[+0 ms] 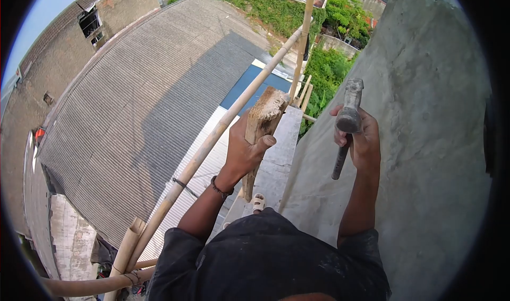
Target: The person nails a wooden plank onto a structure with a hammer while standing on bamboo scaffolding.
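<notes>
My left hand [248, 151] is wrapped round a rough wooden block [264, 113], which stands roughly upright with its pale, splintered end on top. To the right, my right hand [365, 141] grips a hammer [349, 119] by its handle, its grey, worn head uppermost and the dark lower handle sticking out below the fingers. The hammer and the block are apart. Just right of the hammer rises a grey plastered wall [430, 141]. A bamboo pole [212, 137] slants past the left side of my left hand.
Below me a narrow walkway board [281, 152] runs along the wall, with a sandalled foot [258, 202] on it. An upright bamboo pole [303, 40] stands ahead. Down to the left lies a corrugated roof [117, 99]. More bamboo [90, 286] crosses at the lower left.
</notes>
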{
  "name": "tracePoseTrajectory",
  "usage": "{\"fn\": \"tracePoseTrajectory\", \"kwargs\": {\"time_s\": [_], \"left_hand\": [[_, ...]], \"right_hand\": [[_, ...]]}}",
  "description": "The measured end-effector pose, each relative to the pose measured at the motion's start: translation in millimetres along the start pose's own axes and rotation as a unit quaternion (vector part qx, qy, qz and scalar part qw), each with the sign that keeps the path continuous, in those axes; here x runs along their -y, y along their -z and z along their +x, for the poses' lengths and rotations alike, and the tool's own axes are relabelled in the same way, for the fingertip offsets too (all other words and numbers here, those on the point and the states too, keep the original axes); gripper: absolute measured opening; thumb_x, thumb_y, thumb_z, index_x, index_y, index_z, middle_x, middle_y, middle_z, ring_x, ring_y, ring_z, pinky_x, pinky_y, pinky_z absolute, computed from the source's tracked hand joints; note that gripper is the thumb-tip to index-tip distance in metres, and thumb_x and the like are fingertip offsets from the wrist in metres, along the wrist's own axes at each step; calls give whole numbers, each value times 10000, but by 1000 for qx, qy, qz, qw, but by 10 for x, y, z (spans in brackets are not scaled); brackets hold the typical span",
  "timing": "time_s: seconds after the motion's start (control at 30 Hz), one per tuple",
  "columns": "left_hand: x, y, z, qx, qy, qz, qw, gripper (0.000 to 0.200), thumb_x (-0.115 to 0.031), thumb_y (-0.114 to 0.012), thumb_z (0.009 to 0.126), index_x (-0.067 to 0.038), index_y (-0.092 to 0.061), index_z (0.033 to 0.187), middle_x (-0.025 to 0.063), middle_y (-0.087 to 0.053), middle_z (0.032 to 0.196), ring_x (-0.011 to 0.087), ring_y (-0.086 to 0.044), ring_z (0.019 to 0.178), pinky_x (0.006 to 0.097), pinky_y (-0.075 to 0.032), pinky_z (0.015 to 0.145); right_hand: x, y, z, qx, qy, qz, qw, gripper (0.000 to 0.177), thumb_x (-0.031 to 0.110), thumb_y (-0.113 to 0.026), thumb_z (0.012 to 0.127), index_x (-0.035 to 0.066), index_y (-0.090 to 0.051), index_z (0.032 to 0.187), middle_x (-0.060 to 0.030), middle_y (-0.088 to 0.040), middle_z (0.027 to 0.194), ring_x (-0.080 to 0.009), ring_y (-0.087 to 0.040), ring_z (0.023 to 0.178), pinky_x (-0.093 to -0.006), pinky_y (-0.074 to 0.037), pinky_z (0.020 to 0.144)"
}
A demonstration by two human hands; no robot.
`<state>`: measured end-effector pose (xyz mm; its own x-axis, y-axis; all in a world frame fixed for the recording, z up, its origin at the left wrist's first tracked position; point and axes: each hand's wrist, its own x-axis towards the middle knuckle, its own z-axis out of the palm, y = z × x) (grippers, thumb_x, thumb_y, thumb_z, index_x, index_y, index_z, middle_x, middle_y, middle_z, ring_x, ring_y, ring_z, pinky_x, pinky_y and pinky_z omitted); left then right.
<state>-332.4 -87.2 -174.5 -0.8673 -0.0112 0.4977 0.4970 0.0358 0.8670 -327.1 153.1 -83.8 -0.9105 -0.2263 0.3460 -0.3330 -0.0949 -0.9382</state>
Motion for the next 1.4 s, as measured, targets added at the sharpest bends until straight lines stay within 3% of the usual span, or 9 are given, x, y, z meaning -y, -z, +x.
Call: {"fn": "tracePoseTrajectory", "kwargs": {"time_s": [0.07,0.4,0.53,0.6,0.73,0.87,1.07,1.13,1.4], "left_hand": [[11,7,-16,-10,-22,1,1000,862,-721,-653,744,38,-565,1141,115,-618,937,219,-604,848,345,-484,780],[140,121,-77,-37,-55,26,997,841,-672,-685,746,57,-572,1150,162,-644,1003,276,-645,902,360,-500,809],[93,212,-99,-42,-68,26,996,826,-668,-678,757,61,-585,1134,163,-645,989,278,-645,896,358,-501,806],[95,291,-121,-51,-77,20,995,822,-673,-669,762,61,-589,1124,158,-642,971,278,-641,876,357,-499,793],[61,357,-72,-20,-35,-11,999,874,-743,-626,746,58,-601,1094,125,-627,923,242,-610,822,355,-484,752],[54,441,-98,-19,9,-16,1000,951,-831,-594,690,55,-611,1035,96,-612,865,206,-578,789,352,-475,727],[101,560,-133,-8,40,-24,999,1013,-884,-570,641,62,-614,999,78,-614,851,189,-576,800,351,-478,734],[67,566,-117,-16,34,-34,999,1019,-893,-557,639,61,-611,993,78,-609,845,188,-574,792,352,-477,725],[86,619,-151,-2,33,-2,999,1035,-916,-515,641,61,-606,971,92,-607,842,202,-575,779,369,-474,695]], "right_hand": [[-153,-89,-15,10,-107,-17,994,376,378,-542,987,3,-546,1013,16,-465,666,-48,-390,513,-214,-324,477],[366,-385,-144,-82,129,-219,964,403,366,-594,957,-31,-554,1016,-26,-559,699,-88,-477,591,-244,-385,532],[375,-567,-41,28,146,-456,877,305,239,-619,937,-56,-570,996,-191,-643,760,-403,-624,686,-401,-485,627],[248,-566,29,41,197,-454,868,368,326,-568,964,-42,-556,967,-89,-559,646,-164,-456,511,-292,-371,515],[498,-540,116,-38,215,-359,907,489,444,-503,976,-41,-573,967,-47,-562,668,-103,-479,560,-261,-358,503],[313,-596,160,92,307,-532,784,495,451,-519,966,-41,-579,966,-82,-591,760,-111,-517,594,-265,-372,504],[422,-572,129,-3,233,-247,941,495,453,-551,953,-41,-584,975,-85,-597,796,-141,-545,662,-288,-401,541],[479,-656,199,98,323,-517,786,298,253,-679,889,-16,-623,1005,-128,-664,764,-263,-662,655,-337,-509,621],[565,-635,113,65,283,-374,881,424,388,-575,953,-30,-618,1011,-101,-643,842,-202,-614,690,-336,-454,635]]}}
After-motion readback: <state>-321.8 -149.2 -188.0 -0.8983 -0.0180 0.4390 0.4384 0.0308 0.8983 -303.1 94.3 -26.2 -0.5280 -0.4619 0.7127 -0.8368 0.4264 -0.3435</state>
